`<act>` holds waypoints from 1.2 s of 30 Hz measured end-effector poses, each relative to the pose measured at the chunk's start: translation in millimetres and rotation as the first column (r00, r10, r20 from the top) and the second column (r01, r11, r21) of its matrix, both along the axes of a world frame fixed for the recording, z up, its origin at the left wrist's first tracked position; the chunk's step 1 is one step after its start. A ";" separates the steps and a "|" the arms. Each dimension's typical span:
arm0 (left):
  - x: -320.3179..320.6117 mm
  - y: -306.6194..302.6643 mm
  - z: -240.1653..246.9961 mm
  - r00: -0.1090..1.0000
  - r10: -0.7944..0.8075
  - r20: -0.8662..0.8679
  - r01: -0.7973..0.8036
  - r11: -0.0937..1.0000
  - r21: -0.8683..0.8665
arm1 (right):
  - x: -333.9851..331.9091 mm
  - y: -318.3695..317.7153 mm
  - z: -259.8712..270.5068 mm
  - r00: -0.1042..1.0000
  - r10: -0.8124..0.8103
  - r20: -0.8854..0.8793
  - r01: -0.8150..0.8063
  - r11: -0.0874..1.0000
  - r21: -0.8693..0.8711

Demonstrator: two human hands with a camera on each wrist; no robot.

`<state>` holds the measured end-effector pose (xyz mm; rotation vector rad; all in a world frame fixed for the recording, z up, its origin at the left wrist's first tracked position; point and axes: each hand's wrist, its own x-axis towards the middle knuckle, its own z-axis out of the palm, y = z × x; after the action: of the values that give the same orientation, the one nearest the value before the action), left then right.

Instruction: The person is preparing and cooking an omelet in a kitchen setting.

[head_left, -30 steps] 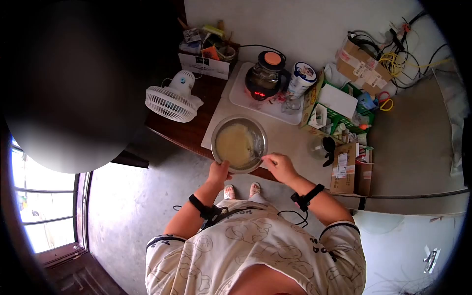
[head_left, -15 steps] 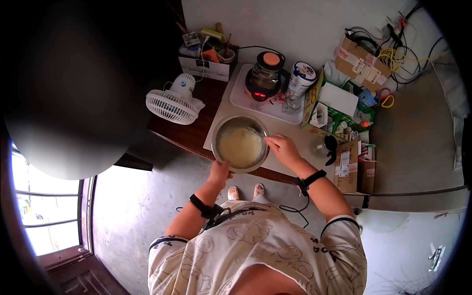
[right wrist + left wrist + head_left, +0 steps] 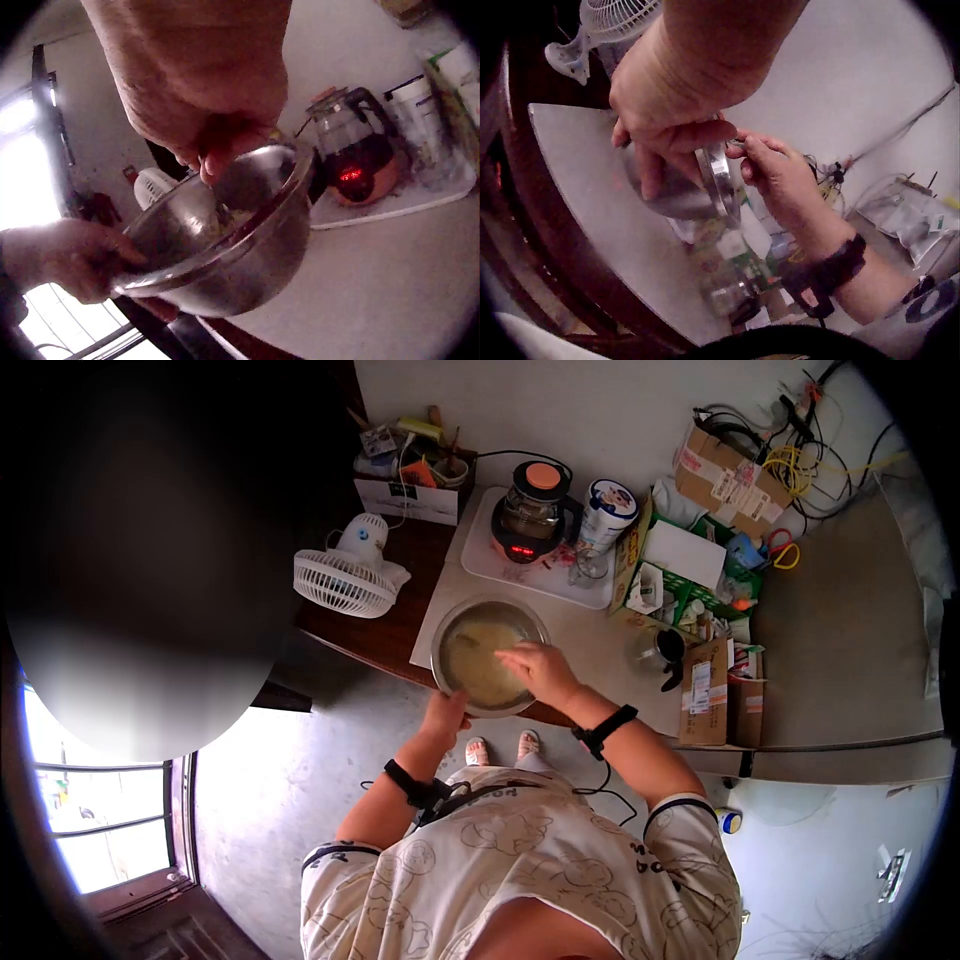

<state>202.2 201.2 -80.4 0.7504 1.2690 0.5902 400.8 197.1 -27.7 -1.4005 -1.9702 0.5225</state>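
Observation:
A steel mixing bowl [image 3: 442,632] with pale yellow batter [image 3: 478,655] inside sits at the table's front edge, tilted in the right wrist view. My left hand [image 3: 443,717] grips its near left rim, thumb on top and fingers under the outer wall [image 3: 664,187]. Over the bowl's right side, my right hand [image 3: 543,675] pinches the thin handle of a metal utensil [image 3: 217,201]. The utensil slopes down into the bowl; its lower end is hidden, so I cannot tell its kind.
Behind the bowl a white tray [image 3: 478,555] carries a lit electric kettle [image 3: 530,520], a white tub [image 3: 607,515] and a glass. A fan [image 3: 345,585] stands left. A glass pitcher [image 3: 655,650], cardboard box [image 3: 705,695] and green basket [image 3: 690,598] stand right.
My right hand has gone from the bowl's right rim leftward over the batter, moving the utensil round in it. My left hand keeps hold of the rim.

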 end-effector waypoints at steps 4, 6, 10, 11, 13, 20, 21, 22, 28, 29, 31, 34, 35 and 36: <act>-1.7 1.6 -10.6 1.000 -0.004 -0.031 0.002 0.999 -0.047 | 27.7 4.8 -0.5 0.990 -0.097 0.102 0.089 0.993 0.082; 0.2 3.2 -13.5 0.999 0.031 -0.011 -0.031 0.999 -0.032 | 38.8 -4.6 -4.1 0.984 -0.133 0.120 0.131 0.991 0.018; 3.3 5.2 -12.3 0.998 0.061 -0.032 -0.062 0.998 -0.024 | 29.4 -40.0 -10.5 0.992 -0.128 0.020 0.130 0.975 -0.181; 3.4 4.8 -10.6 0.998 0.061 -0.031 -0.061 0.998 -0.025 | 22.4 -44.7 -11.3 0.991 -0.129 0.021 0.130 0.975 -0.182; 2.1 2.6 -6.8 0.998 0.057 -0.030 -0.058 0.998 -0.024 | 4.7 -48.6 -11.1 0.992 -0.064 -0.107 0.040 0.975 -0.219; -2.7 0.9 -12.0 1.000 0.003 0.021 -0.002 0.999 -0.047 | 0.8 8.5 -11.9 0.996 -0.016 -0.088 0.010 0.998 -0.064; -3.0 0.9 -15.0 1.000 0.003 0.020 -0.001 0.998 -0.066 | 6.4 13.7 -9.8 0.999 -0.045 -0.029 0.044 0.999 -0.004; -3.3 0.7 -17.8 1.000 0.004 0.020 -0.002 0.996 -0.086 | 12.4 14.9 -4.4 0.998 -0.063 0.002 0.063 0.998 0.000; -8.8 6.3 -18.5 1.000 0.017 0.011 -0.016 0.998 -0.060 | 32.7 -16.3 -8.9 0.989 -0.068 0.128 0.074 0.996 -0.040; -8.5 7.1 -17.9 1.000 0.017 0.014 -0.016 0.998 -0.061 | 30.3 -24.5 -10.6 0.993 -0.073 0.088 0.079 0.995 -0.064; -8.6 7.0 -15.8 1.000 0.027 0.006 -0.027 0.999 -0.038 | 20.0 -36.7 -11.6 0.996 -0.083 0.029 0.086 0.990 -0.110; -12.6 8.0 -22.2 0.999 0.044 0.015 -0.043 0.999 -0.028 | -1.5 -42.7 -15.0 0.988 -0.103 -0.118 0.069 0.963 -0.262; -13.1 8.1 -23.5 0.999 0.046 0.016 -0.045 0.999 -0.026 | -7.8 -41.6 -15.8 0.972 -0.119 -0.200 0.039 0.931 -0.362; -13.3 7.5 -20.5 0.998 0.053 0.031 -0.052 0.998 -0.038 | -12.2 -39.7 -15.7 0.947 -0.132 -0.293 -0.001 0.911 -0.412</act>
<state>188.9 208.7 -100.8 0.6756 1.2699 0.6176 388.6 157.4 -43.4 -1.5107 -1.6041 1.1055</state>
